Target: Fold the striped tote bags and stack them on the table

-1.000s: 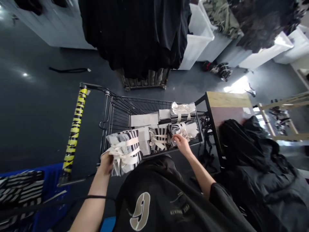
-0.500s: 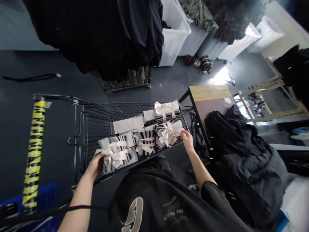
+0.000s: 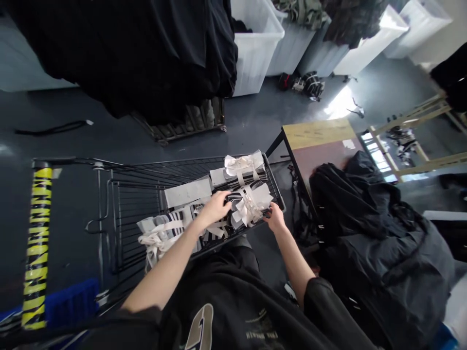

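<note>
A black wire cart (image 3: 124,194) holds several flat bundles tied with pale ribbon. My left hand (image 3: 216,208) reaches over the middle of the cart, its fingertips at the left end of the front right bundle (image 3: 251,204). At that bundle's right end is my right hand (image 3: 274,217), fingers curled against its edge. Whether either hand bears its weight is unclear. Behind it lies another tied bundle (image 3: 243,166), beside a grey-white box (image 3: 188,192). A striped, ribboned bundle (image 3: 162,236) sits at the left, partly behind my left forearm.
A table (image 3: 317,136) stands right of the cart, with black bags (image 3: 386,243) nearby. White bins (image 3: 257,53) and black cloth (image 3: 146,53) over a rack lie beyond. A blue crate (image 3: 73,304) is at the lower left, near the cart's yellow-black handle (image 3: 38,243).
My left hand has left the left bundle and moved right to the front right bundle. My right hand has shifted slightly down along that bundle's edge. The view has shifted a little.
</note>
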Tool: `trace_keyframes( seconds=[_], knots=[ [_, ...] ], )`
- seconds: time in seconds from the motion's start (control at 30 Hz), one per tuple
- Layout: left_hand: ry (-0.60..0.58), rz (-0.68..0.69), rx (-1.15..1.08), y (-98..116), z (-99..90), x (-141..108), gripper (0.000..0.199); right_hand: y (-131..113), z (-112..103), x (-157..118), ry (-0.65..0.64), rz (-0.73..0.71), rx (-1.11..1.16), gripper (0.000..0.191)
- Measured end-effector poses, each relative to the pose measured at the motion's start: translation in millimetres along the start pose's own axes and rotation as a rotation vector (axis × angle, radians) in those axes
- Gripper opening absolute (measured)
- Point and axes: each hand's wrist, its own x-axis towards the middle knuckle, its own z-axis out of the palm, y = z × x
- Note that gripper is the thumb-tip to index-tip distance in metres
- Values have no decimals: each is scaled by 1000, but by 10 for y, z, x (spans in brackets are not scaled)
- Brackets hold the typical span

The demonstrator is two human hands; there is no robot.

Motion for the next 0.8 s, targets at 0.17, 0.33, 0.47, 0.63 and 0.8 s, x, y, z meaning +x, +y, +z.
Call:
trace_keyframes(
  seconds=[0.17, 0.33, 0.47, 0.63, 0.8],
  knots=[
    [-121, -3, 239, 160, 685, 398, 51, 39, 26, -112, 37, 72, 74, 48],
    [-48, 34, 200, 51, 688, 157, 53, 44, -35, -260, 77, -5, 56, 54],
    [13, -79, 91, -338, 305, -70, 43, -40, -86, -470, 215, -445, -117, 52],
    [-83, -594, 209, -807, 117, -294, 45, -276, 33, -859, -2, -804, -170, 30],
    [-65, -756, 187, -724, 805, -276, 101, -208, 350, -1158, -370, -786, -233, 23]
  ],
)
